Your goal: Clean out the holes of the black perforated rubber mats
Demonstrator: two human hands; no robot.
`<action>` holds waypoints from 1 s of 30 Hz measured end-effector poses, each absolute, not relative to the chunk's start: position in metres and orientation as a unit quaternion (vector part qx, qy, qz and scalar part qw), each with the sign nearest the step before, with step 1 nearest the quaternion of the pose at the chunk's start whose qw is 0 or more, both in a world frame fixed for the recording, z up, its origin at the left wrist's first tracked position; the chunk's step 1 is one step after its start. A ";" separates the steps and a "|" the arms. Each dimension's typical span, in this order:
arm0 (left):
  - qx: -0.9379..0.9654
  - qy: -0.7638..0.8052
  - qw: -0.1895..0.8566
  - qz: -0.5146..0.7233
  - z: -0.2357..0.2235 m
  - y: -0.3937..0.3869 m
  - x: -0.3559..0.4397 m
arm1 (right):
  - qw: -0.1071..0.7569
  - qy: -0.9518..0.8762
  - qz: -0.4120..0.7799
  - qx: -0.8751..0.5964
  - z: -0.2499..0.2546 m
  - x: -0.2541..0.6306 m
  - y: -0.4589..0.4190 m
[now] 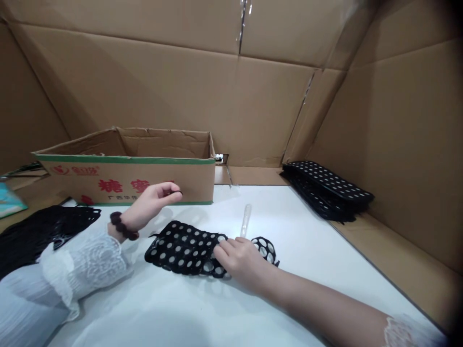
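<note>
My left hand (154,205) is raised in front of the carton, thumb and fingertips pinched together. A tiny dark bit shows at the fingertips, too small to name. On the white table, black netting-like fabric with white dots (184,248) lies flat under my right hand (246,262). The fingers of that hand are curled over the fabric and grip it; a rounded end of the dotted fabric (265,248) sticks out on the hand's far side. A clear plastic stick (246,219) lies just beyond the right knuckles, its near end hidden.
An open-topped cardboard carton (195,180) with red lettering stands at the back left. Black strappy material (47,231) is heaped at the left, near a turquoise packet (10,200). A stack of dotted black pieces (325,188) rests at the right. Cardboard walls (166,77) enclose the table.
</note>
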State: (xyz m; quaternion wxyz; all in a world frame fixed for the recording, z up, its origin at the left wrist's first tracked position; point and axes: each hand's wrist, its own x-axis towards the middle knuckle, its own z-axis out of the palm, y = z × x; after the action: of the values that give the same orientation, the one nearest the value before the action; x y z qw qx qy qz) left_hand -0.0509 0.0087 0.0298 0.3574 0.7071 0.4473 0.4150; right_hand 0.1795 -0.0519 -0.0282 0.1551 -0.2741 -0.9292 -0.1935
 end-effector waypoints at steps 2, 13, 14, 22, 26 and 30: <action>0.750 0.411 0.405 0.322 0.034 0.003 -0.048 | 0.195 -0.914 -0.213 -0.286 -0.028 0.180 -0.050; 0.817 0.312 0.421 0.242 0.014 -0.031 -0.012 | 0.306 -0.867 -0.281 -0.274 -0.018 0.190 -0.042; 0.819 0.308 0.418 0.245 0.014 -0.032 -0.012 | 0.309 -0.868 -0.275 -0.274 -0.018 0.190 -0.042; 0.845 0.319 0.369 0.220 0.018 -0.032 -0.014 | 0.299 -0.875 -0.267 -0.270 -0.021 0.188 -0.039; 0.835 0.334 0.378 0.221 0.022 -0.028 -0.017 | 0.260 -0.890 -0.266 -0.263 -0.019 0.185 -0.042; 0.829 0.335 0.393 0.216 0.017 -0.028 -0.014 | 0.274 -0.890 -0.267 -0.248 -0.017 0.188 -0.042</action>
State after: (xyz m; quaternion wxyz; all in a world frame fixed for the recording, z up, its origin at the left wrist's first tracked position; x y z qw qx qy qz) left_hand -0.0145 -0.0280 0.0169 0.3925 0.8291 0.3347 0.2158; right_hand 0.1880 -0.0421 -0.0165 0.2742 -0.2475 -0.8902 -0.2668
